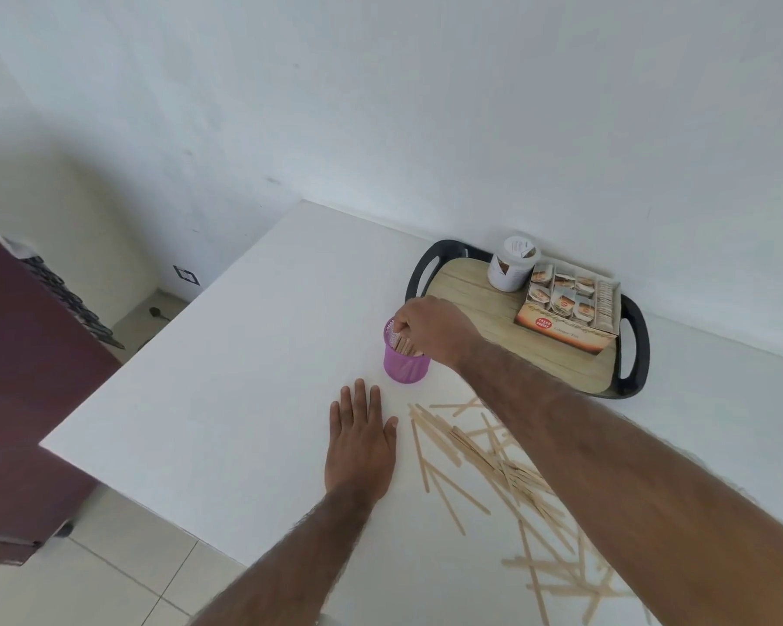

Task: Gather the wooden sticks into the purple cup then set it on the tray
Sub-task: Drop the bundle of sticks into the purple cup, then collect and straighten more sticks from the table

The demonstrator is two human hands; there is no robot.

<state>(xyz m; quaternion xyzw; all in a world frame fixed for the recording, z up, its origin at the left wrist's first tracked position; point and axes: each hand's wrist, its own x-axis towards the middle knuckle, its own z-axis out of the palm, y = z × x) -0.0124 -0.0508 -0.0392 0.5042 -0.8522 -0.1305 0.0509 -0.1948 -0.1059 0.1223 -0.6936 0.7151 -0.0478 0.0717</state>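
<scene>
A purple mesh cup (403, 365) stands upright on the white table, just left of the tray (466, 305). Several wooden sticks stand inside the cup. My right hand (430, 329) hovers over the cup's mouth with its fingers curled down among the stick tops; whether it grips them I cannot tell. My left hand (362, 438) lies flat, palm down, on the table in front of the cup, holding nothing. A loose heap of wooden sticks (493, 458) is scattered on the table to the right of my left hand, partly hidden under my right forearm.
The tray has a wood-look floor and black handles; a white jar (511, 264) and an open cardboard box of packets (566, 309) stand on its far right part. The table's left edge (163, 336) drops to a tiled floor. A dark red cabinet (23, 381) stands at left.
</scene>
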